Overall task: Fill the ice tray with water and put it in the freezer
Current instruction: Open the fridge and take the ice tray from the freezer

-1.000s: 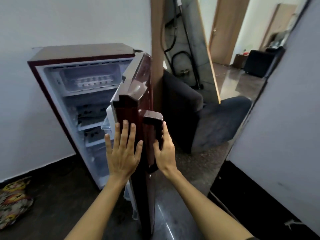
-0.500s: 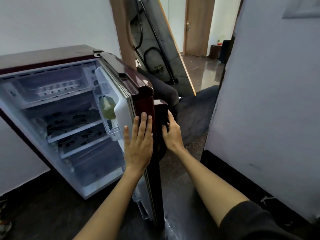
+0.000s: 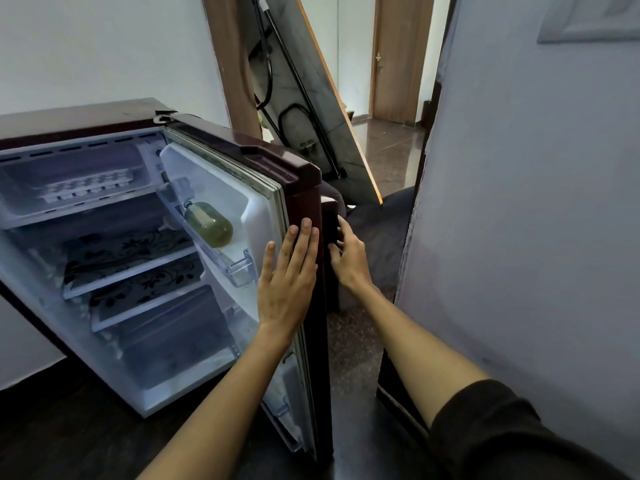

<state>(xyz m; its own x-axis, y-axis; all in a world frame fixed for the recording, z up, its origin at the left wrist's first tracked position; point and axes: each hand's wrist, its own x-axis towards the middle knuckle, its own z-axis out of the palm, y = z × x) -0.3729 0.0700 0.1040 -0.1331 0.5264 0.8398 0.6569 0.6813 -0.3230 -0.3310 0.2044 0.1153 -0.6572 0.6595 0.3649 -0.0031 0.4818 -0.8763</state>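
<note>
A small maroon fridge [image 3: 69, 116] stands open on the floor. A white ice tray [image 3: 86, 187] lies in the freezer compartment [image 3: 20, 206] at the top of the fridge. The fridge door [image 3: 298, 188] is swung wide. My left hand [image 3: 287, 275] lies flat with straight fingers against the door's front edge. My right hand [image 3: 348, 254] curls its fingers round the dark door handle [image 3: 330, 223] on the outside.
A bottle of greenish liquid [image 3: 207, 223] sits in the door shelf. Patterned shelves [image 3: 131, 251] fill the fridge. A dark sofa [image 3: 381, 223] stands behind the door. A grey wall [image 3: 536, 202] is close on the right. A leaning board [image 3: 332, 109] stands in the doorway.
The fridge door has swung wider open, now showing its inner shelf and bottle. Both hands stay on the door's edge and handle, and my view has shifted to the right.
</note>
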